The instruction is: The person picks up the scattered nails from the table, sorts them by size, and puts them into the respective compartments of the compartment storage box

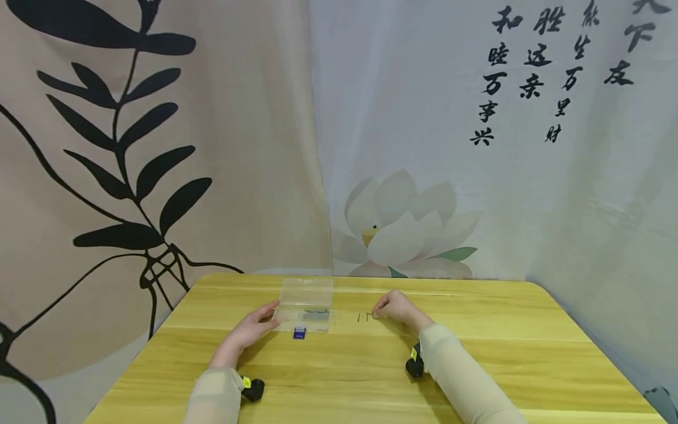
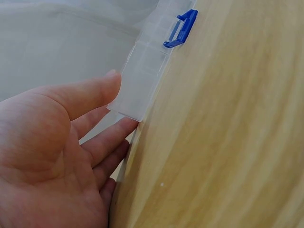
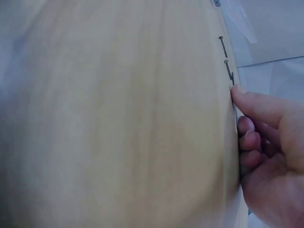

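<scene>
A clear plastic box (image 1: 304,325) stands on the table with its lid (image 1: 306,292) raised at the back. My left hand (image 1: 254,327) touches the box's left end; in the left wrist view its thumb lies along one side, the fingers fairly straight behind. Right of the box, my right hand (image 1: 399,309) pinches a small dark screw (image 3: 232,80) between thumb and fingertips, low at the tabletop. Most of that screw is hidden by the fingertips. Beside it lie two other dark screws, one screw (image 3: 223,46) farther off and one screw (image 3: 227,68) almost touching.
Several dark thin pieces (image 1: 316,311) lie inside the box. A blue latch (image 1: 299,333) sticks out at the box's front. The wooden table (image 1: 339,377) ends at a printed curtain (image 1: 254,147) behind. A black camera is strapped to each wrist.
</scene>
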`<control>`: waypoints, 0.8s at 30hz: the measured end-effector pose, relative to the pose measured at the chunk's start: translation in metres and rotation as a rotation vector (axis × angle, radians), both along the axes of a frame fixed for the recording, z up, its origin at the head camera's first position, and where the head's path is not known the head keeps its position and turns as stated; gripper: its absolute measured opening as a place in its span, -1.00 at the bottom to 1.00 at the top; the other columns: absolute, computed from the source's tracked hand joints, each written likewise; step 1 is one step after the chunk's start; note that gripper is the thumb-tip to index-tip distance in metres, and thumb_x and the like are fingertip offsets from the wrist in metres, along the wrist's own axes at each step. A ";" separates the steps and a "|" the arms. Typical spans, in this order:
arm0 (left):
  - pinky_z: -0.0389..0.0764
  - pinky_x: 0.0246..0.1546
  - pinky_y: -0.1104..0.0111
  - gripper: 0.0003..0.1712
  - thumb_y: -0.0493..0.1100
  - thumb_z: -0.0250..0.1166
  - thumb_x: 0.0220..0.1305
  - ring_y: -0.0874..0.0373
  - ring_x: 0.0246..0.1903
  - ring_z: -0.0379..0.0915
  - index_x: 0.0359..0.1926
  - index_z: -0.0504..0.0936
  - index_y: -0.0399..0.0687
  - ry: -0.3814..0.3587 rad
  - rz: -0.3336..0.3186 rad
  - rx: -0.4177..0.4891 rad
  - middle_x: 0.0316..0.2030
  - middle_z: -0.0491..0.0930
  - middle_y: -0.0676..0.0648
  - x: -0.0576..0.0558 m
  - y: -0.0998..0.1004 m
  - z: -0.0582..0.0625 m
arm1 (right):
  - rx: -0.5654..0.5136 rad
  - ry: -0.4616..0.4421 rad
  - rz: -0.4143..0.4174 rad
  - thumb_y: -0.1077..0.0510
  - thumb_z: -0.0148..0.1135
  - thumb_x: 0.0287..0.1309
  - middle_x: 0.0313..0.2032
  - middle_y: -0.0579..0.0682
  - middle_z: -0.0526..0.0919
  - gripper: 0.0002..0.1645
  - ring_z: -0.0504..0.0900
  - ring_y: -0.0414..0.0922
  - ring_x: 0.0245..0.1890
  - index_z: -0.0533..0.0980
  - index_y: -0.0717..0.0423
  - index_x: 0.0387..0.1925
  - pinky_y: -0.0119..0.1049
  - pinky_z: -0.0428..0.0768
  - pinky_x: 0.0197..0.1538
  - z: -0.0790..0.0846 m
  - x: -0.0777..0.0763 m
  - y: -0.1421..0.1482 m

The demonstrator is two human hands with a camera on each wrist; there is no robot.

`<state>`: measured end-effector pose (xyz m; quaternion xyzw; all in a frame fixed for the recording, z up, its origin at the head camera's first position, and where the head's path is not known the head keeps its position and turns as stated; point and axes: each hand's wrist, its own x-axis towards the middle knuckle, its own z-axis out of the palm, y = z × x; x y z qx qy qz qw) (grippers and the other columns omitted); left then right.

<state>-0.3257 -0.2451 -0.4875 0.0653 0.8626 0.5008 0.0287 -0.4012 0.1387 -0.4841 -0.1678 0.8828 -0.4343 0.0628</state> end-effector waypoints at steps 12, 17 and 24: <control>0.11 0.26 -0.21 -0.33 -0.15 0.18 0.40 -0.35 0.33 0.09 0.46 0.20 -0.14 -0.002 0.003 -0.003 0.33 0.21 -0.43 0.002 -0.002 -0.001 | -0.006 0.003 0.067 0.32 0.34 0.12 -0.36 -0.03 0.71 -0.94 0.56 -0.18 -0.32 0.69 0.26 -0.43 -0.24 0.54 -0.13 -0.001 -0.004 0.001; 0.11 0.26 -0.21 -0.33 -0.14 0.18 0.41 -0.35 0.33 0.08 0.46 0.20 -0.12 -0.011 0.002 0.000 0.34 0.21 -0.43 0.002 -0.001 0.000 | -0.018 -0.006 0.075 0.33 0.31 0.15 -0.34 0.00 0.71 -0.93 0.58 -0.17 -0.31 0.69 0.26 -0.39 -0.22 0.56 -0.12 0.000 -0.002 0.003; 0.11 0.27 -0.20 -0.33 -0.15 0.17 0.41 -0.34 0.33 0.08 0.46 0.19 -0.13 -0.010 -0.003 0.003 0.34 0.20 -0.43 0.000 0.000 0.001 | -0.020 -0.025 0.085 0.32 0.25 0.21 -0.28 0.02 0.70 -0.88 0.59 -0.15 -0.24 0.68 0.30 -0.33 -0.20 0.56 -0.08 0.004 0.001 0.006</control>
